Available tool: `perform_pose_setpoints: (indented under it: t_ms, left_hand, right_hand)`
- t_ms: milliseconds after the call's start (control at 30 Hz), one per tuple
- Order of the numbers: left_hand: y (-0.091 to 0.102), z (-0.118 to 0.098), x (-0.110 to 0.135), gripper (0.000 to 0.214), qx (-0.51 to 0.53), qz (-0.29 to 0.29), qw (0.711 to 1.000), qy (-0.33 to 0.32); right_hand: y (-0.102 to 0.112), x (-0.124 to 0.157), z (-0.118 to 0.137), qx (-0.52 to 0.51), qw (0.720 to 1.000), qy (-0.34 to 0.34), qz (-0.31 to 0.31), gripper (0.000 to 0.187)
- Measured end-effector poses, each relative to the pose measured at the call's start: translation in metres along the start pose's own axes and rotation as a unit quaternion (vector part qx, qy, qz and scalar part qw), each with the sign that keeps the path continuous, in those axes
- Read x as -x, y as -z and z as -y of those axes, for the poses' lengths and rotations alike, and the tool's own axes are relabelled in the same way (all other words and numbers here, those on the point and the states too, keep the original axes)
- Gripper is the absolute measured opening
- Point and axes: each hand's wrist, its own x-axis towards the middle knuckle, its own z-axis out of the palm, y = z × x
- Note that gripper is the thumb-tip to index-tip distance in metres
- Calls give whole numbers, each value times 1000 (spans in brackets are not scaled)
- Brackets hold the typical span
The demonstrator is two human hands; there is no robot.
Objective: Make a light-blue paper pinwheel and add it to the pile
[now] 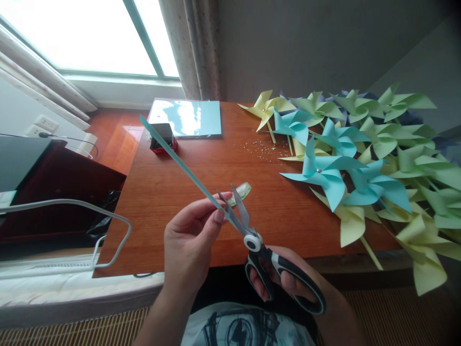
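My left hand (192, 235) pinches a thin light-blue paper stick (180, 166) near its lower end, and the stick slants up to the left. In my right hand (298, 274) is a pair of scissors (253, 242) with black and white handles, fingers through the loops. The scissor blades are apart, with the stick's lower end at one blade; whether the paper lies between them I cannot tell. Just behind the blade tips is a clear roll of tape (245, 191), partly hidden by the blades and my left fingers.
Paper pinwheels (320, 173) in blue, yellow, green and purple crowd the right side of the wooden table (144, 230). Small scraps (264, 150) lie beside them. A small black-and-red box (163, 142) and blue sheets in a clear sleeve (201, 117) sit at the back left.
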Motion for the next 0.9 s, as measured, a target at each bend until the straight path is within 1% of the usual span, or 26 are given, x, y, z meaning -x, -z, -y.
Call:
perform_pose_setpoints:
  t_ms: [200, 300, 433, 533, 633, 767, 900]
  left_hand:
    - [1, 0, -1, 10, -3, 9, 1000, 4]
    - [1, 0, -1, 10, -5, 13, 1000, 15]
    - [2, 0, -1, 12, -7, 27, 999, 32]
    - [3, 1, 0, 12, -10, 35, 999, 31]
    - [4, 3, 0, 11, -11, 49, 998, 33]
    - [3, 3, 0, 11, -13, 46, 998, 39]
    - [2, 1, 0, 11, -19, 49, 998, 35]
  right_hand:
    - [7, -6, 3, 12, 999, 6, 40, 57]
    - [10, -8, 4, 25, 998, 7, 55, 59]
    - [9, -8, 7, 24, 998, 13, 54, 57]
    - [8, -9, 8, 21, 998, 15, 63, 55]
    - [10, -13, 8, 10, 997, 12, 72, 59]
    - [14, -18, 7, 18, 994, 12, 111, 66]
    - [15, -20, 6, 16, 994, 9, 109, 66]
